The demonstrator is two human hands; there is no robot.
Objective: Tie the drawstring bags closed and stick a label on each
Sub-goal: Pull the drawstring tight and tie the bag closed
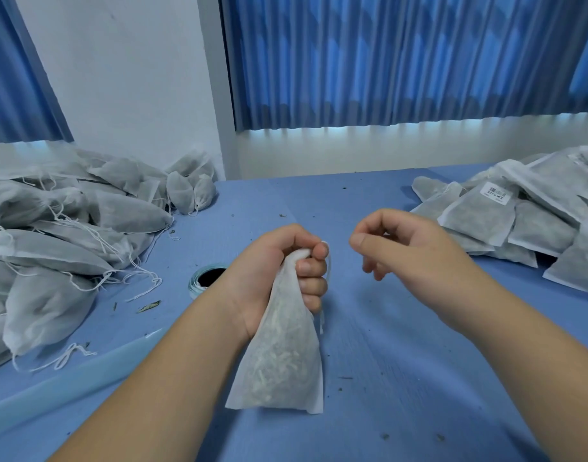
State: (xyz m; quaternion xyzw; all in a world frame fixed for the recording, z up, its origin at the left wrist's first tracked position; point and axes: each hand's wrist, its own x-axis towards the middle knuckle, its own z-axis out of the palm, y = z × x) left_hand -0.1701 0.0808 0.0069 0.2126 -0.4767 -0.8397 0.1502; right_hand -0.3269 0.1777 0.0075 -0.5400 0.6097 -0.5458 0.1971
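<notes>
Two forearms reach in over the blue table [369, 328], and off beyond the left hand [279, 271] sprawls a big heap of loose-stringed bags [69, 228], while out past the right hand [409, 255] sits a flatter stack of bags [519, 228], one showing a white barcode label [496, 192]. The left hand is fisted, knuckles up, gripping the gathered neck of a filled drawstring bag [279, 355] that hangs below it, bottom corners at the table. The right hand hovers just beside it, apart, fingers curled, thumb tip against the forefinger; whether it pinches anything, I cannot tell. Just left of the left wrist lies a label roll [202, 281]. A thin drawstring [322, 323] dangles under the left fingers.
</notes>
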